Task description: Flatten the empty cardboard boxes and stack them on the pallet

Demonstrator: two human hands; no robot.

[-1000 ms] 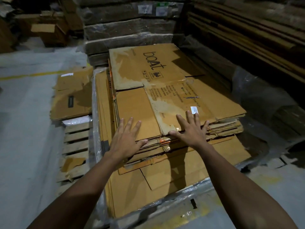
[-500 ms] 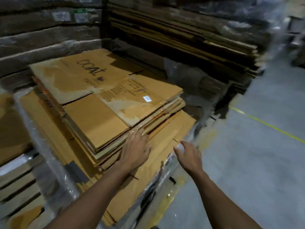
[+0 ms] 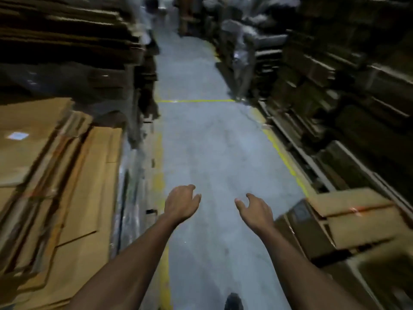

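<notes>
You've turned away from the stack: half a second ago your left hand lay on the flattened cardboard, now both hands hang over the bare aisle floor [image 3: 212,153]. Far left, the flattened boxes [image 3: 85,186] sit piled on the pallet, which is itself hidden beneath them. Left hand [image 3: 182,203]: fingers loosely curled, holding nothing. Right hand [image 3: 254,210]: same, relaxed and empty. Near right, unflattened boxes [image 3: 348,220] wait, flaps loose. Judgement: one stack looks done; those right-side boxes appear next for collapsing. The frame is blurred, so finer detail is unclear.
</notes>
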